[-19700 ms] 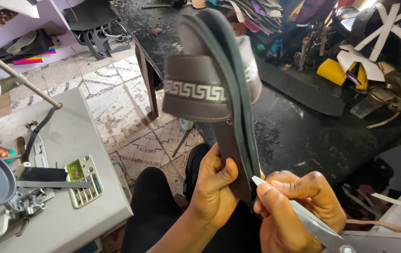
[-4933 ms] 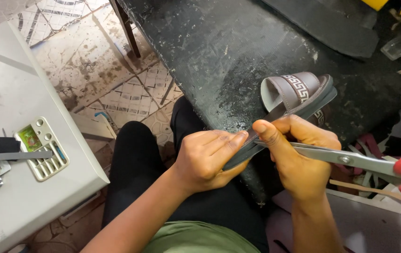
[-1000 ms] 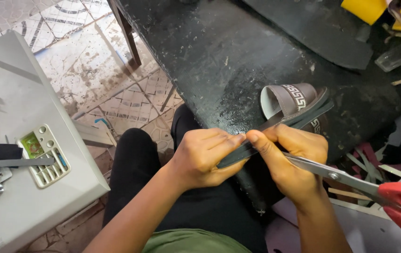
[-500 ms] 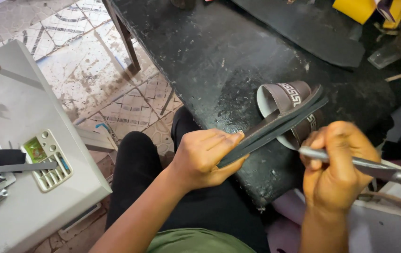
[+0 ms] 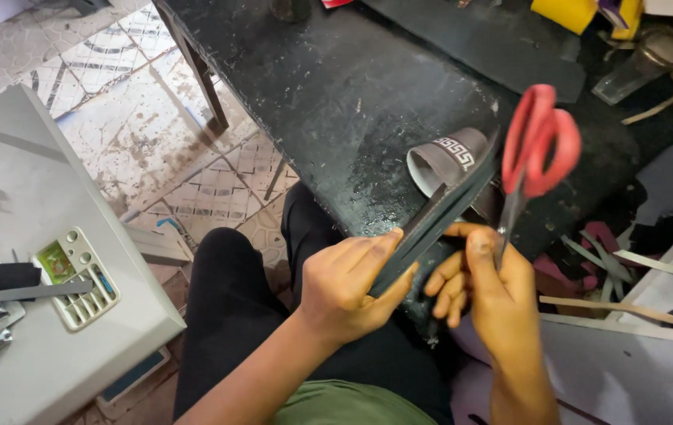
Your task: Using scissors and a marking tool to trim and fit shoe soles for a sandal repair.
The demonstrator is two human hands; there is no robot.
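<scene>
My left hand grips the heel end of a dark grey slide sandal, held on edge over my lap, its strap end pointing away above the black table. My right hand is just right of the sole. It holds red-handled scissors by the blade end, handles swung up and blurred. My right fingers almost touch the sole's edge.
A black worktable dusted with scraps stands in front. A grey machine table with a small button panel is at left. Leather strips and offcuts lie at right. Tiled floor shows below.
The scissors have swung from pointing right and low to upright, red handles raised beside the sandal. My right hand shifted back to the sole's edge. My left hand keeps its hold.
</scene>
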